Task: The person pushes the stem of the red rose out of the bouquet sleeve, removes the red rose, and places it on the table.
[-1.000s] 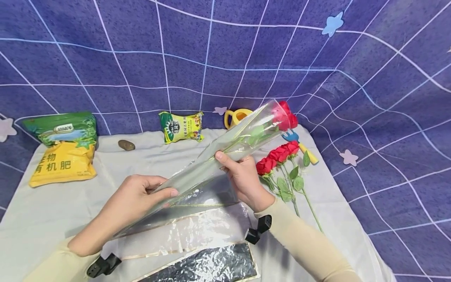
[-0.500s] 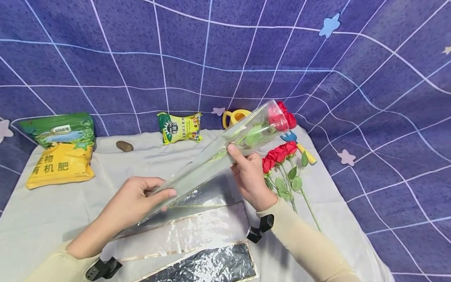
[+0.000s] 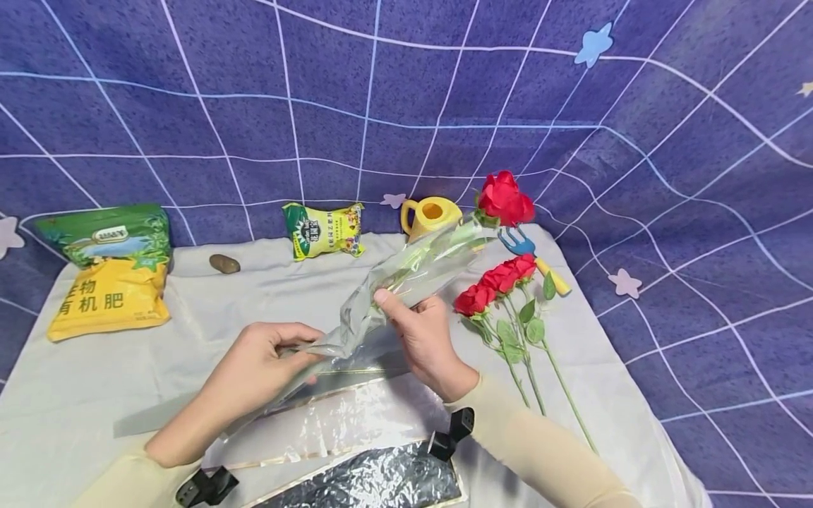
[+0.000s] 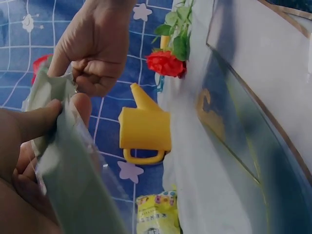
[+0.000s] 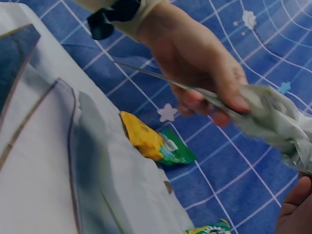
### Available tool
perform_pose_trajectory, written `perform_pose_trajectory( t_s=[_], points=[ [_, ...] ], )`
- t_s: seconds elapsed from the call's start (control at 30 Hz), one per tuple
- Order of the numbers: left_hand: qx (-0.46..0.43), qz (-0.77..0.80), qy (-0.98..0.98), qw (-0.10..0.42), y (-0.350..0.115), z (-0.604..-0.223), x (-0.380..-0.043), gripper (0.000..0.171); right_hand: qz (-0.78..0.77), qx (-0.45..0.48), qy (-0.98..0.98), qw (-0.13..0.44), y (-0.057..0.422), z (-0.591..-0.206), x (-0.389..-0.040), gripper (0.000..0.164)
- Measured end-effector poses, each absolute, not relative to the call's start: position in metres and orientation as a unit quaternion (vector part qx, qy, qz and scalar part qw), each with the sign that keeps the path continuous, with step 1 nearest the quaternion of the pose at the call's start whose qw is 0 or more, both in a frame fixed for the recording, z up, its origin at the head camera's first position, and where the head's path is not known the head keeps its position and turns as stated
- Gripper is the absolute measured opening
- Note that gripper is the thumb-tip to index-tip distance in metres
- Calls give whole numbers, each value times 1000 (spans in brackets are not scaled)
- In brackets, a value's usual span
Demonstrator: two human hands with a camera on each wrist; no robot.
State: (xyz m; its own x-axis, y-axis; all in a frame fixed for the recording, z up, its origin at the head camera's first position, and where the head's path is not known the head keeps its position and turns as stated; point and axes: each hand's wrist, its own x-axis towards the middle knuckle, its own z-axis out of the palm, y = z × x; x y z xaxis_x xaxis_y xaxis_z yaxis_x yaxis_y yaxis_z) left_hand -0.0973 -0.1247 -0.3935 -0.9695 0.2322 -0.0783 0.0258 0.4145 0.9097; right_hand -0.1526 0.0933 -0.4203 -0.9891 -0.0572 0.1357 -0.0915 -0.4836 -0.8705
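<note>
A red artificial rose (image 3: 504,200) slants up to the right, its bloom out past the top of a clear plastic sleeve (image 3: 438,261). Below the bloom, stem and leaves show through the film. My right hand (image 3: 425,339) grips the wrapped stem, thumb on top. Lower down, my left hand (image 3: 260,363) pinches the narrowing end of the sleeve between thumb and fingers. The film is bunched and creased between the hands. In the right wrist view the left hand (image 5: 204,63) holds the gathered plastic; only part of the right hand (image 5: 296,204) shows.
Several flat wrapping sheets (image 3: 343,423) lie below the hands. Red roses (image 3: 504,275) with leafy stems rest at right, by a blue hand fork (image 3: 519,243). A yellow watering can (image 3: 435,215), small packet (image 3: 325,229), stone (image 3: 225,263) and fertilizer bag (image 3: 108,293) line the back.
My right hand first slid up the sleeve, then came back down toward the left. The bloom now stands clear of the film, which has crumpled. My left hand shifted slightly right.
</note>
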Motion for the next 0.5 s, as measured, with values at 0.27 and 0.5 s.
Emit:
perform_pose_trajectory(
  t_s=[0.27,0.5],
  points=[
    [81,544,829,98,-128,-391,-99,16,849,76,-523,7,92,-421,-149,11],
    [94,493,859,104,-141,-393,-94,19,856,73,-512,8,109,-410,-162,18]
  ],
)
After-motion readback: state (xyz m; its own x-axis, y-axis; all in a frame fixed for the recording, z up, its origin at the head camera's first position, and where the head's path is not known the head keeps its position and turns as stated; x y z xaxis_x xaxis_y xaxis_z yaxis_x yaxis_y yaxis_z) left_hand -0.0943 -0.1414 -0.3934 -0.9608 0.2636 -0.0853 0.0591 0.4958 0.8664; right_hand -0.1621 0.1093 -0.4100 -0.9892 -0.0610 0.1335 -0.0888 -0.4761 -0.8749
